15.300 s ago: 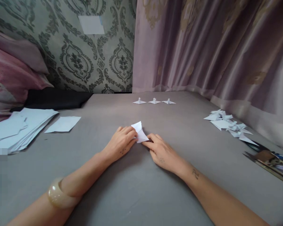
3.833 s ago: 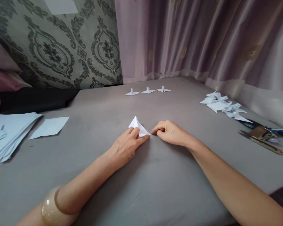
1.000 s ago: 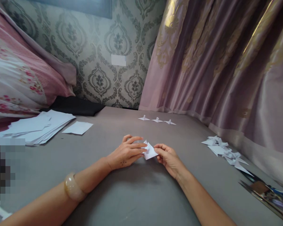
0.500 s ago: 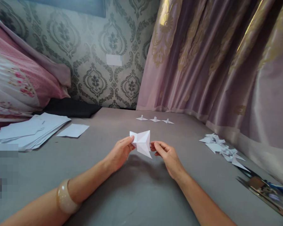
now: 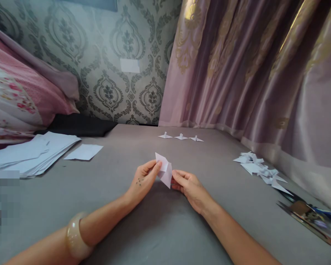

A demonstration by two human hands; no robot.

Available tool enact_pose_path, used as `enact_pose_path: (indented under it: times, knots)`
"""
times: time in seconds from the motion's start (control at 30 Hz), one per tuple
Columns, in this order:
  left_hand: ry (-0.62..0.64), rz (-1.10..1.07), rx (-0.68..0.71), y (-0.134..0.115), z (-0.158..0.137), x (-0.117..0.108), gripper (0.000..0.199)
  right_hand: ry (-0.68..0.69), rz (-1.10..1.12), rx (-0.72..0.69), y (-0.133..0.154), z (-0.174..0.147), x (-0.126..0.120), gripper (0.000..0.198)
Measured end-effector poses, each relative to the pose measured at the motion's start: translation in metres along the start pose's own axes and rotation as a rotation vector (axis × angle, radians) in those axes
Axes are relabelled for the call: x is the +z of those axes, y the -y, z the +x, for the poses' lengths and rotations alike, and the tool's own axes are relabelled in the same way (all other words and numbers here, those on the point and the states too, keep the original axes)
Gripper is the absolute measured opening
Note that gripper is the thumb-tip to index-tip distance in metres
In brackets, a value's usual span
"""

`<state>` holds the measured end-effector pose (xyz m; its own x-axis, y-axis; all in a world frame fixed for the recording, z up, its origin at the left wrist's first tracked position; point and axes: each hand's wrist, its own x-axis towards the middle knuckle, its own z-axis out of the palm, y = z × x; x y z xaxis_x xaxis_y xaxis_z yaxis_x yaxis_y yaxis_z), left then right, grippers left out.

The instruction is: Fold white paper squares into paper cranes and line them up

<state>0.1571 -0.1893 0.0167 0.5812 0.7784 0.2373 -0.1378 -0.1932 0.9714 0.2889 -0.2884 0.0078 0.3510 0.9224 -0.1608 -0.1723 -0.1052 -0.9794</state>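
Note:
A partly folded piece of white paper [image 5: 165, 176] is held up over the grey surface, its pointed flaps slanting up to the left and down to the right. My left hand [image 5: 143, 179] pinches its left side, thumb on top and fingers behind. At the right edge of the paper, my right hand [image 5: 191, 189] has its thumb and fingers closed together; some of those fingertips are hidden behind the flap. A pale bangle [image 5: 76, 235] circles my left wrist.
Left, a stack of white sheets [image 5: 55, 147] lies beside a single sheet [image 5: 84, 151] and a black cloth-like item [image 5: 82, 125]. Three small folded paper figures [image 5: 181, 137] line the back. A pile of folded figures [image 5: 260, 169] and scissors-like tools [image 5: 306, 222] lie right, near the curtain [image 5: 209, 73].
The folded paper has been turned and tilted, with its flaps now closer together. My right hand has moved slightly left onto its edge, and my left hand has rotated to show its back.

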Motion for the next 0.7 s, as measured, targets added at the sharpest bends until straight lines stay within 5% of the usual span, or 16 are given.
enact_pose_path:
  times: [0.17,0.37,0.7]
  knots:
    - [0.065,0.061,0.007,0.000,-0.001,0.000,0.030,-0.127,0.112,0.037,0.002,0.002,-0.004,0.034]
    - [0.099,0.064,0.107,0.006,0.002,-0.003,0.028,-0.103,0.103,-0.045,0.005,0.003,-0.008,0.027]
    - [0.123,0.014,-0.118,-0.004,-0.001,0.000,0.034,-0.292,-0.140,-0.257,0.007,0.000,-0.005,0.026]
